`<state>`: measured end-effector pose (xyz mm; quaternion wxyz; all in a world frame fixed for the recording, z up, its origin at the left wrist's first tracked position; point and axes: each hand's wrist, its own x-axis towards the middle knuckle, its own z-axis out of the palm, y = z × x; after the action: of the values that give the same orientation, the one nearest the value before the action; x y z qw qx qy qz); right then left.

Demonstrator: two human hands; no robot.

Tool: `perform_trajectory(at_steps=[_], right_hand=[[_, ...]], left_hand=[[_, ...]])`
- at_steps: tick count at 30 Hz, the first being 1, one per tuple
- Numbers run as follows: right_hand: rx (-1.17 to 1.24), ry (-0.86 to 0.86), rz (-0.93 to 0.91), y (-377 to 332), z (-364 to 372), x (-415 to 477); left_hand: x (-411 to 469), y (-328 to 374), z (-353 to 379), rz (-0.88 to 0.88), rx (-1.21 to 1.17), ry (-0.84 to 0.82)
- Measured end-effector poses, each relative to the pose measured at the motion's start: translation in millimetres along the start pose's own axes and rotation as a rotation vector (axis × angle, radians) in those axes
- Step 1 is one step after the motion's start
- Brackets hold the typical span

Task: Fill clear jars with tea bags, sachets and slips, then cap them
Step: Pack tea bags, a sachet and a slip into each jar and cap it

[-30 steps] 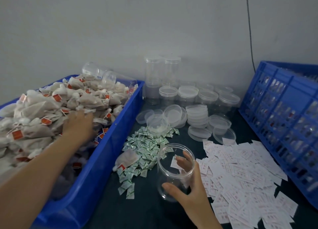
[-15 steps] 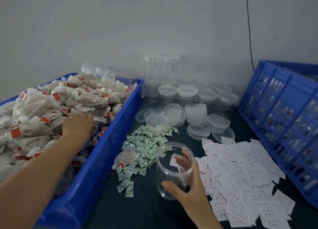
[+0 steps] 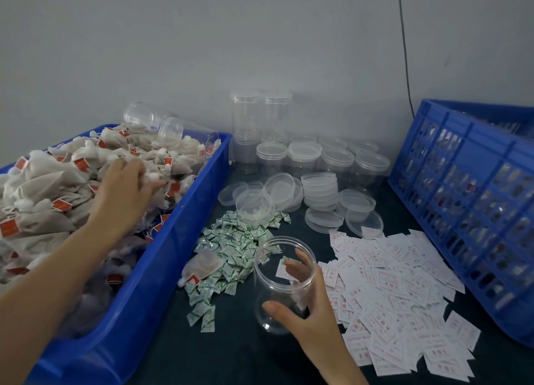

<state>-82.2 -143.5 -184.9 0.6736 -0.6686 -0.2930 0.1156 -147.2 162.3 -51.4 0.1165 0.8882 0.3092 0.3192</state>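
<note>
Right hand grips the clear jar near the bench's front edge, between sachets and slips. Left hand sits on the tea bags in the bin, can't tell if gripping.

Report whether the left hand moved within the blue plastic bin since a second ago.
Yes. The left hand shifted slightly farther along the blue plastic bin, toward its far wall.

Plain grey wall, dark tabletop
</note>
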Motion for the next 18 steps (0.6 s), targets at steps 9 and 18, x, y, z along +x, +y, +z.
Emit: perform_trajectory(at_steps=[9,18], right_hand=[[-0.009,-0.003,0.008,-7.3,-0.8,-4.3],[-0.025,-0.006,0.013,-7.1,-0.9,-4.4]], left_hand=[[-75.2,140.0,-27.3,0.328,-0.933,-0.677],[-59.9,115.4,-16.5,0.330,-0.577,-0.528]])
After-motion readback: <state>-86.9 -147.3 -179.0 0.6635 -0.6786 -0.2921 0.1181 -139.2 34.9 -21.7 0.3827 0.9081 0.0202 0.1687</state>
